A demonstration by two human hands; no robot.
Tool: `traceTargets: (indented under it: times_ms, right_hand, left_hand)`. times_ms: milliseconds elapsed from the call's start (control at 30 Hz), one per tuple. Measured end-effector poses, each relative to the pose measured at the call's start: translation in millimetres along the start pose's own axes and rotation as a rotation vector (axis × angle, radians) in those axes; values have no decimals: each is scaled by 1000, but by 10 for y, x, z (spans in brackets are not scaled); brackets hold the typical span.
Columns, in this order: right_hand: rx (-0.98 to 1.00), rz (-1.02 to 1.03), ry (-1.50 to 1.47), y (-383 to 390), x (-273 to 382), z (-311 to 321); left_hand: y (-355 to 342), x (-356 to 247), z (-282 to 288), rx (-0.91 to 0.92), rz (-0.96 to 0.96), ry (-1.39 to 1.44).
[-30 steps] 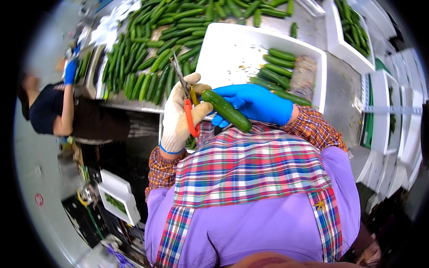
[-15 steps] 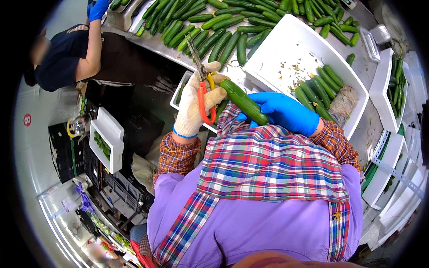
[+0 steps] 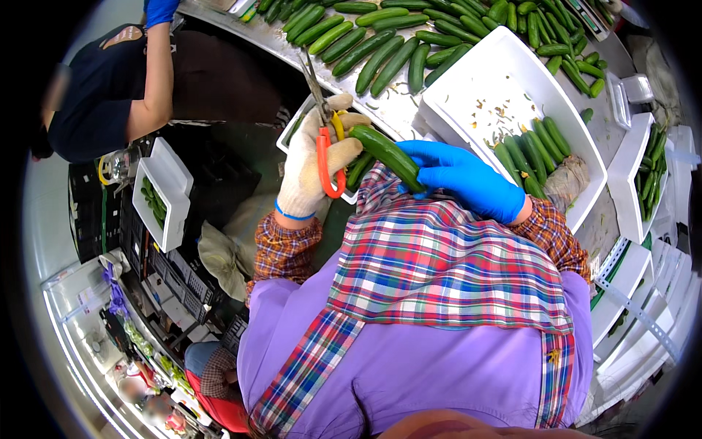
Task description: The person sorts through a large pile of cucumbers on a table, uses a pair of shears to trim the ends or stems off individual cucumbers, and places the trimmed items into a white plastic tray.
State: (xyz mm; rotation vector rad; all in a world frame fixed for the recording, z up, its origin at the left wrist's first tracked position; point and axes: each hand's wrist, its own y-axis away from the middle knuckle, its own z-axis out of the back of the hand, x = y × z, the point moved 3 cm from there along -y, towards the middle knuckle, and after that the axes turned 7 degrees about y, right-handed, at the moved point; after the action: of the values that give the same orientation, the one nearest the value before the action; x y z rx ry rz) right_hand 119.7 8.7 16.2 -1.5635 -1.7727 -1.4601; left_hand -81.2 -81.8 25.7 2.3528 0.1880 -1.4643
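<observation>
My left hand, in a cream knit glove, grips scissors with orange and yellow handles, their blades pointing up and away. Its thumb and fingertips also meet the far end of a green cucumber. My right hand, in a blue glove, is closed around the near end of that cucumber, just above my plaid apron. Another cucumber shows partly behind the left thumb; I cannot tell what it rests on. Right of my hands, a white bin holds several cucumbers and plant scraps.
Many cucumbers lie on the metal table ahead. A crumpled brownish cloth sits in the bin. White trays stand at right. A co-worker is at far left, above a white crate.
The whole view has shifted a little. My hands still hold the same cucumber and scissors, and the cucumber's far end sits slightly further left. The co-worker's arm has moved slightly.
</observation>
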Motion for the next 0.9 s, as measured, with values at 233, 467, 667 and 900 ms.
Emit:
traceTargets:
  times_ms: [233, 467, 667, 900]
  right_hand:
    - [-193, 68, 46, 74, 0, 196]
    - [-299, 76, -82, 259, -212, 411]
    - [-465, 144, -126, 561, -113, 480]
    - [-627, 279, -107, 898, -193, 664]
  left_hand:
    - [57, -135, 511, -140, -89, -211]
    - [61, 62, 702, -287, -65, -343]
    - [-8, -23, 431, -234, -63, -285]
    - [-229, -67, -60, 4, -118, -255]
